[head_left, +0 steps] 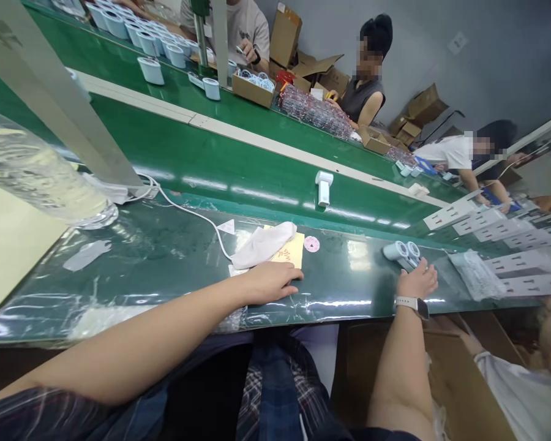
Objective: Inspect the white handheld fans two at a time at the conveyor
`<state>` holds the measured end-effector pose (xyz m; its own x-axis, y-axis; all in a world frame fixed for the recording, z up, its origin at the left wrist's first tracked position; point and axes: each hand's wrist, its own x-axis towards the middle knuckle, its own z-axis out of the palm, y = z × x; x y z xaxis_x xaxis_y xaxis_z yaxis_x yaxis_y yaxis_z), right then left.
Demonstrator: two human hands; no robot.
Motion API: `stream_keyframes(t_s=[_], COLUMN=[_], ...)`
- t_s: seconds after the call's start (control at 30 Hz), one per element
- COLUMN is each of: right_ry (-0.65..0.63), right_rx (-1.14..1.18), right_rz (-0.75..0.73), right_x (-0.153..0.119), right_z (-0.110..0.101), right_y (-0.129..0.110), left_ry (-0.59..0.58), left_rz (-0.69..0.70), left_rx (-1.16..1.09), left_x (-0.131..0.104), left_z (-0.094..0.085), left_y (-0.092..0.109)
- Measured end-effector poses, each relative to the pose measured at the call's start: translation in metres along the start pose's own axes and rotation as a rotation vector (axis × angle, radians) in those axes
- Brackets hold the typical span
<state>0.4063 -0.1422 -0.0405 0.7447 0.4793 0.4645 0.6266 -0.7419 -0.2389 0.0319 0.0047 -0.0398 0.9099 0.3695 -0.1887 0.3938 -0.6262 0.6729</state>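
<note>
My left hand lies on the bench top, fingers loosely stretched and apart, holding nothing. Its fingertips touch the lower edge of a yellow paper with red handwriting. A limp whitish cloth-like piece covers part of that paper, and a white cable runs up to it. Over to the right, my right hand, with a watch on the wrist, is at two pale-blue round-headed devices. Its fingers are apart; whether they touch the devices' lower ends is hidden. A round pink sticker lies between the hands.
A white device lies on the green conveyor beyond the bench. Bubble wrap and white slotted racks stand at right. A metal post and clear plastic bag are at left. Several co-workers sit opposite.
</note>
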Motion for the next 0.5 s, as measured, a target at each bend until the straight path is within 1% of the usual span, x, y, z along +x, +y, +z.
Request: stream_keyframes(t_s=[0.07,0.13,0.23,0.33,0.4,0.5], right_ry=[0.033,-0.007,-0.138,-0.254,-0.301,-0.348], right_rx=[-0.003,0.012,0.050,0.102,0.141,0.194], right_rz=[-0.012,-0.078,-0.186,-0.268,-0.309,-0.364], right_x=[0.009,0.010,0.008,0.014,0.022,0.035], right_z=[0.003,0.019,0.057,0.094,0.112,0.127], right_y=[-0.007,-0.029,-0.075,-0.125,-0.156,-0.198], left_ry=[-0.006,-0.014,-0.023,-0.023,-0.002,0.014], left_rz=[-0.002,-0.014,-0.040,-0.040,-0.017,0.002], left_rx=[-0.020,-0.041,-0.028,-0.012,-0.014,-0.032], left_x=[0.000,0.001,0.003,0.004,0.006,0.007], left_z=[0.000,-0.002,-0.005,-0.005,-0.005,-0.005], left_y=[0.000,0.001,0.001,0.000,-0.001,-0.002])
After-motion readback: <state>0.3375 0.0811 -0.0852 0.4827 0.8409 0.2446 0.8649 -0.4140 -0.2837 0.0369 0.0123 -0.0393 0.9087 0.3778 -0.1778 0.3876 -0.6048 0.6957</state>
